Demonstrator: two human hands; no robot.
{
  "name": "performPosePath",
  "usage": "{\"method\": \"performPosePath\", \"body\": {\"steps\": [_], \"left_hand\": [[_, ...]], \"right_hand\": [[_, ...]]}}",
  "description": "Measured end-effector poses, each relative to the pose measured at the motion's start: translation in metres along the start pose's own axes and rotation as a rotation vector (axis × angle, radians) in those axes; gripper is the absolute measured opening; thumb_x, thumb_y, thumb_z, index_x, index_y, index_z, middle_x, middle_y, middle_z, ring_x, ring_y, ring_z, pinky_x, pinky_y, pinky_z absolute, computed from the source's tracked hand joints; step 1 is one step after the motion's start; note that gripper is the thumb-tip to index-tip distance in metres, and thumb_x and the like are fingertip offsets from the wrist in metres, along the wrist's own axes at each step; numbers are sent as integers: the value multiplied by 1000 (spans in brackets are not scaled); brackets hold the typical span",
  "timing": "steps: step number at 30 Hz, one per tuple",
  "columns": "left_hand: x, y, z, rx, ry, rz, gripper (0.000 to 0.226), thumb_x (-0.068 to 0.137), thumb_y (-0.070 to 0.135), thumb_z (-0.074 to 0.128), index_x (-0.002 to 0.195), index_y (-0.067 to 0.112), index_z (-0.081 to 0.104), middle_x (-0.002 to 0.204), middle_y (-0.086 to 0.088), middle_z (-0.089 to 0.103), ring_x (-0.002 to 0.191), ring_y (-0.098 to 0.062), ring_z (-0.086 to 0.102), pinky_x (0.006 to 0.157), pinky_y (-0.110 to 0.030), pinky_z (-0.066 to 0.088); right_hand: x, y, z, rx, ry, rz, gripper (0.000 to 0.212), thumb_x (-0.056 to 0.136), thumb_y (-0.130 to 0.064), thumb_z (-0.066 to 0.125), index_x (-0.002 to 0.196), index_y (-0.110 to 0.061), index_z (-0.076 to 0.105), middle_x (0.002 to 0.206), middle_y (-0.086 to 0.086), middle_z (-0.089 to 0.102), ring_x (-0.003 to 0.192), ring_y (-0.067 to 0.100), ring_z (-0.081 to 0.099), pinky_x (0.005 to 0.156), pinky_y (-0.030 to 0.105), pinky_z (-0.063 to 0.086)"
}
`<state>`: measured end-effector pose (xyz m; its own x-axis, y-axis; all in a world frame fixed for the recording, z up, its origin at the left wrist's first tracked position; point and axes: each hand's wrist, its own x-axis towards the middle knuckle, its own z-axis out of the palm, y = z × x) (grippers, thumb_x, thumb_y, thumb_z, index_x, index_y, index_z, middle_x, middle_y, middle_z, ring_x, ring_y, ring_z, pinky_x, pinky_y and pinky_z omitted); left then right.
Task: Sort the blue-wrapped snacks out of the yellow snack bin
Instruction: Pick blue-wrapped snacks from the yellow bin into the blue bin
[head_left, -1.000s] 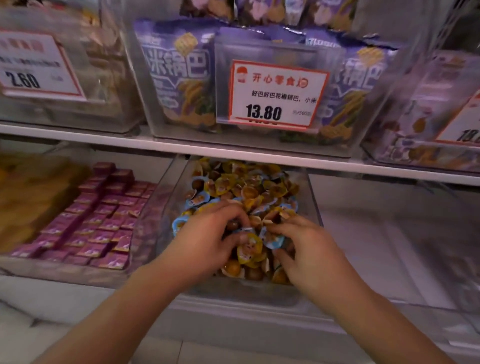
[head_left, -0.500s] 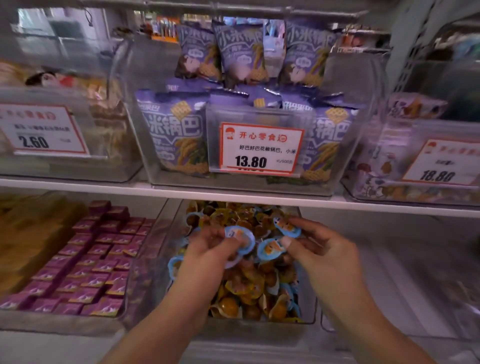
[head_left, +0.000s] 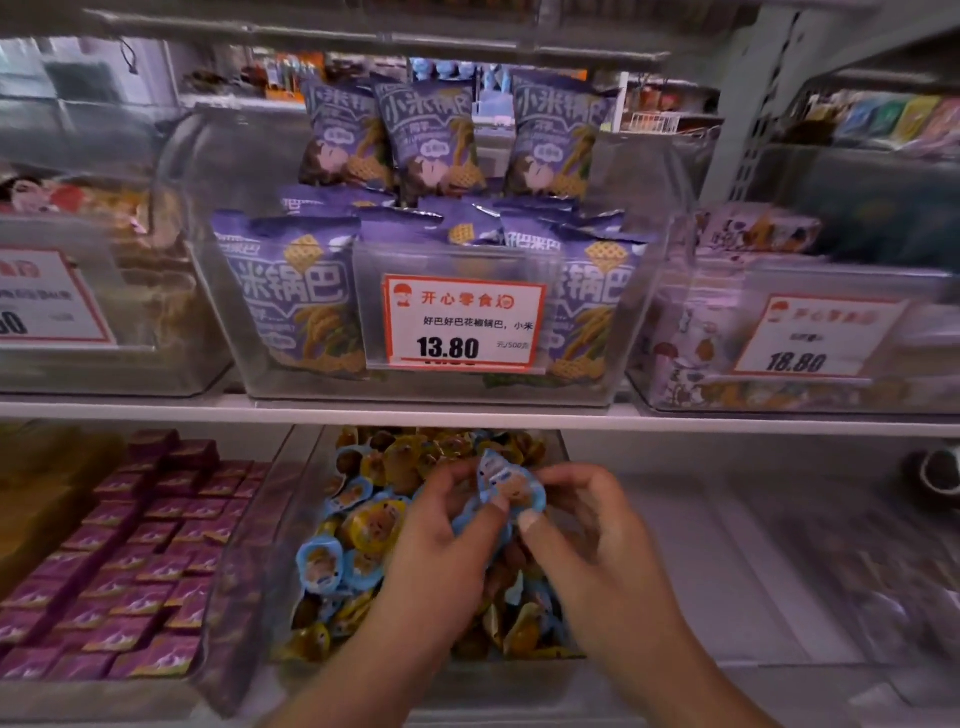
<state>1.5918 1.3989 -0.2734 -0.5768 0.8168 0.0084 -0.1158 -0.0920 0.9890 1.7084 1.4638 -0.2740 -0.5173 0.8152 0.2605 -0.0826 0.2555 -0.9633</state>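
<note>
A clear snack bin (head_left: 311, 467) on the lower shelf holds a heap of small yellow-wrapped snacks (head_left: 374, 525) mixed with blue-wrapped snacks (head_left: 319, 564). Both hands hover over the bin's middle, fingertips together. My left hand (head_left: 441, 551) pinches blue-wrapped snacks (head_left: 493, 475) between thumb and fingers. My right hand (head_left: 587, 525) grips another blue-wrapped snack (head_left: 524, 496) right beside them. The two held bunches touch. My hands and forearms hide much of the bin's near half.
A bin of purple-wrapped squares (head_left: 145, 561) sits to the left. To the right is a clear bin (head_left: 779, 545). The shelf above carries a bin of purple snack bags (head_left: 291, 291) with a 13.80 price tag (head_left: 462, 322).
Both hands came up out of the heap holding blue-wrapped snacks and have moved closer together. The camera has tilted upward, showing more of the upper shelf.
</note>
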Motion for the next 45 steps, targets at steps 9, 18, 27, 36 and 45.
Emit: {"method": "performPosePath", "body": {"steps": [9, 18, 27, 36, 45], "left_hand": [[0, -13, 82, 892, -219, 744, 43, 99, 25, 50, 138, 38, 37, 125, 11, 55, 103, -11, 61, 83, -31, 52], [57, -15, 96, 1529, -470, 587, 65, 96, 51, 50, 153, 38, 22, 150, 4, 47, 142, -17, 37, 120, -45, 21], [5, -16, -33, 1148, -126, 619, 26, 97, 30, 53, 118, 28, 67, 121, 12, 63, 113, -10, 59, 96, -32, 49], [12, -26, -99, 1281, -1, 525, 43, 95, 45, 47, 134, 29, 54, 134, 6, 54, 114, -20, 58, 94, -40, 50], [30, -29, -76, 1342, -66, 539, 41, 86, 41, 62, 125, 29, 63, 126, 1, 57, 113, -26, 55, 97, -41, 44]], "right_hand": [[-7, -5, -53, 613, 298, 389, 24, 94, -36, 60, 101, -21, 77, 99, 6, 76, 92, 15, 72, 64, 28, 55], [15, 53, -150, -250, 153, 445, 22, 94, -12, 58, 111, -14, 72, 102, -3, 74, 97, 16, 67, 70, 20, 50], [13, 27, -110, -554, 55, -124, 23, 90, -19, 61, 109, -27, 71, 102, -15, 71, 99, -1, 64, 84, 4, 44], [10, 16, -6, -1058, -331, -395, 46, 93, -31, 54, 138, -25, 53, 134, -2, 56, 120, 22, 56, 99, 36, 48], [46, 22, 8, -1169, -479, -223, 53, 85, -52, 60, 136, -38, 54, 128, -12, 59, 118, 14, 54, 93, 30, 49]]}}
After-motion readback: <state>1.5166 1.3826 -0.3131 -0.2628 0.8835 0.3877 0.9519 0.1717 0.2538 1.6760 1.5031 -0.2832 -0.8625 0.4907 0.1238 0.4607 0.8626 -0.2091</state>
